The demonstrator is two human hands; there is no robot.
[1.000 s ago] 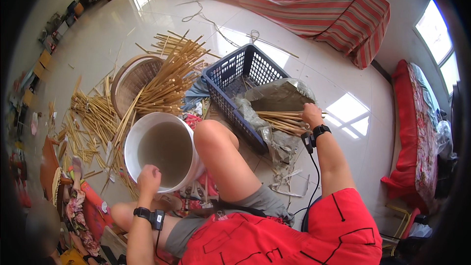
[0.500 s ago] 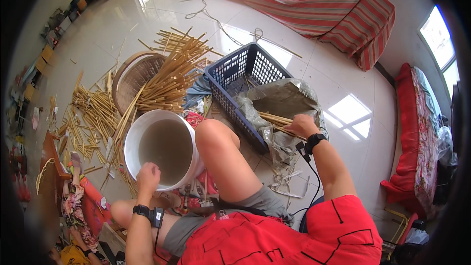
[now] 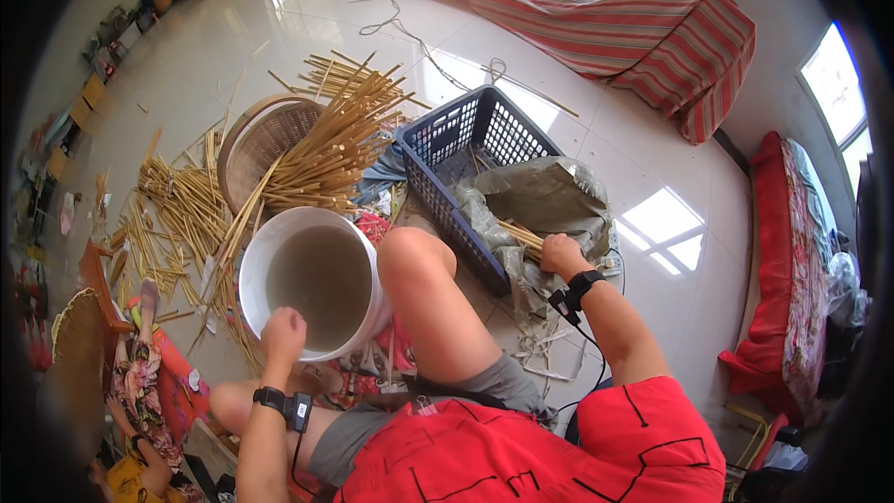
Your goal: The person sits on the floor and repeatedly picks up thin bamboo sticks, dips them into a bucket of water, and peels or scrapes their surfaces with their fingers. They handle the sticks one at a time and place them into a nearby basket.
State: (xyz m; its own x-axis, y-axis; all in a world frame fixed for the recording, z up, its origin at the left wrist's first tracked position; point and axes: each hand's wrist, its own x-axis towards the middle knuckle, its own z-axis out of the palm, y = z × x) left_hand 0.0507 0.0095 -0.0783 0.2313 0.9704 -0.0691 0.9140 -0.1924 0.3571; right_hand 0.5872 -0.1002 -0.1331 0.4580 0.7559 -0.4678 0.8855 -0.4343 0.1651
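Observation:
My right hand (image 3: 562, 256) is closed round a small bundle of pale sticks (image 3: 518, 235), which rests across the opening of a grey-green plastic sack (image 3: 549, 200). That sack hangs over the near right side of a dark blue crate (image 3: 453, 214). My left hand (image 3: 283, 335) is closed at the near left rim of a white bucket (image 3: 250, 303) holding murky liquid (image 3: 321, 284). Whatever its curled fingers grip, if anything, is hidden. Behind the bucket, a thick heap of cut sticks (image 3: 321, 163) leans over a round woven basket (image 3: 244, 144).
More sticks (image 3: 182, 224) lie scattered left of the basket. Pale strips (image 3: 549, 363) litter the floor below the sack. A cord (image 3: 410, 37) lies behind the crate. At lower left sits another person in floral trousers (image 3: 140, 368), beside a woven straw piece (image 3: 79, 335).
My right hand has shifted slightly left and nearer to me, still on the sticks. My left hand stays at the bucket rim. More of the straw piece shows at lower left.

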